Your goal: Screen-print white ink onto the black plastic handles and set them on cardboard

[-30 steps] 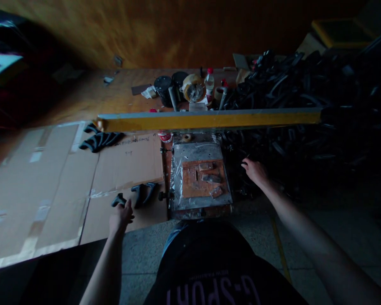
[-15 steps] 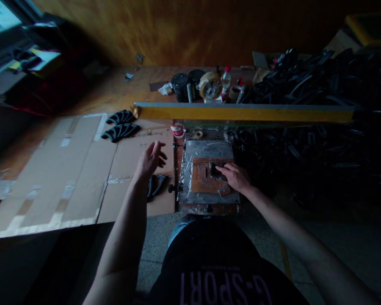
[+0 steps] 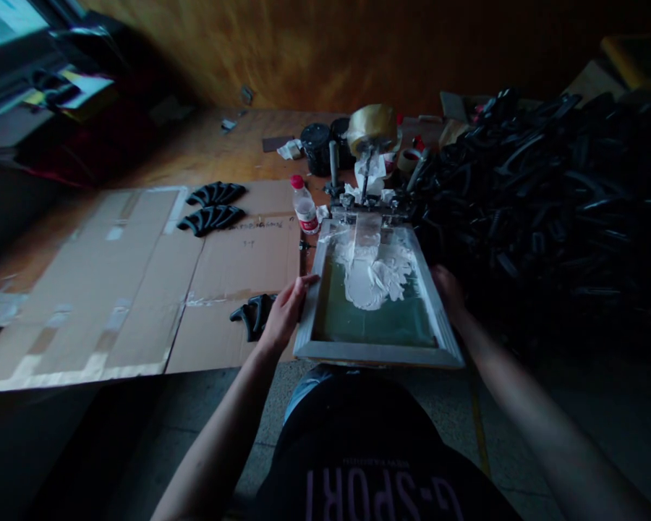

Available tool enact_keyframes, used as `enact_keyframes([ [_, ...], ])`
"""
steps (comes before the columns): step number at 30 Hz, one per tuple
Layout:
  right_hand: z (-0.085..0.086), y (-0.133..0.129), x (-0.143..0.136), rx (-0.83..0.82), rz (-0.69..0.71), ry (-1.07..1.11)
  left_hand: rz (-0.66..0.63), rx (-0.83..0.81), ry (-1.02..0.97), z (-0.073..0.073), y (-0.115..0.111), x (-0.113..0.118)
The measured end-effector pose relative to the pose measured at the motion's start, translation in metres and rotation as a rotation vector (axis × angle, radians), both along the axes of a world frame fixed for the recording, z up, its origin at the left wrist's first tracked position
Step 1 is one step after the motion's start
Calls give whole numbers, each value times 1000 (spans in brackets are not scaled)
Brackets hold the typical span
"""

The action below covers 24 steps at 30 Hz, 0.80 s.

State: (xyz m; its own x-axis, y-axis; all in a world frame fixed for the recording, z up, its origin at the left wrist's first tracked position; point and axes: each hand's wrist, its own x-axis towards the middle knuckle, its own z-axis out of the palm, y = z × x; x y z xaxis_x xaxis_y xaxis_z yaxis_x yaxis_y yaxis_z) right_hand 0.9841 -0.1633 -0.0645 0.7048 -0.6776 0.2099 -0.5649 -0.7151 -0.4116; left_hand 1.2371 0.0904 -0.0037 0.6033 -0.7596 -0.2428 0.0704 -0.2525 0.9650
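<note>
The screen frame lies between the hands, side rails running away from the body; left hand touches one rail, right hand is at the other; how far either is closed cannot be told.

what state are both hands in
Left hand: touching the frame, left side; grip cannot be told.
Right hand: by its right side, too dark to tell.

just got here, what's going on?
A person has both hands at a screen-printing frame: the left hand touches its left edge, and the right hand is at its right edge, too dark to show the grip. White paste lies on the green mesh, mostly toward the far end. Curved black parts sit on cardboard to the left; a dark pile is on the right.
</note>
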Motion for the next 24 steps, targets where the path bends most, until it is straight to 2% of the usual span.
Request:
enact_keyframes([
  [2,15,-13,14,-49,-108,-85,18,66,13,-30,6,-6],
  [3,23,-14,28,-83,-111,-126,25,89,7,-44,6,-8],
  [6,43,-1,83,-158,54,-136,20,148,-38,-76,3,-8],
  [9,46,23,120,-108,209,33,-6,185,-59,-92,2,-3],
  [12,37,43,111,-64,349,135,-21,194,-56,-97,4,0],
  [14,34,50,88,-73,532,138,-9,191,-37,-97,5,-1],
  [17,41,52,63,-44,813,175,20,194,-12,-95,4,-3],
  [18,44,51,61,-25,836,191,24,193,-10,-94,4,-4],
  [20,47,53,63,-19,747,181,24,190,-18,-90,4,-4],
  [22,43,58,67,-64,613,130,16,184,-18,-86,4,-4],
  [24,35,66,65,-115,570,89,14,172,-4,-84,5,-4],
])
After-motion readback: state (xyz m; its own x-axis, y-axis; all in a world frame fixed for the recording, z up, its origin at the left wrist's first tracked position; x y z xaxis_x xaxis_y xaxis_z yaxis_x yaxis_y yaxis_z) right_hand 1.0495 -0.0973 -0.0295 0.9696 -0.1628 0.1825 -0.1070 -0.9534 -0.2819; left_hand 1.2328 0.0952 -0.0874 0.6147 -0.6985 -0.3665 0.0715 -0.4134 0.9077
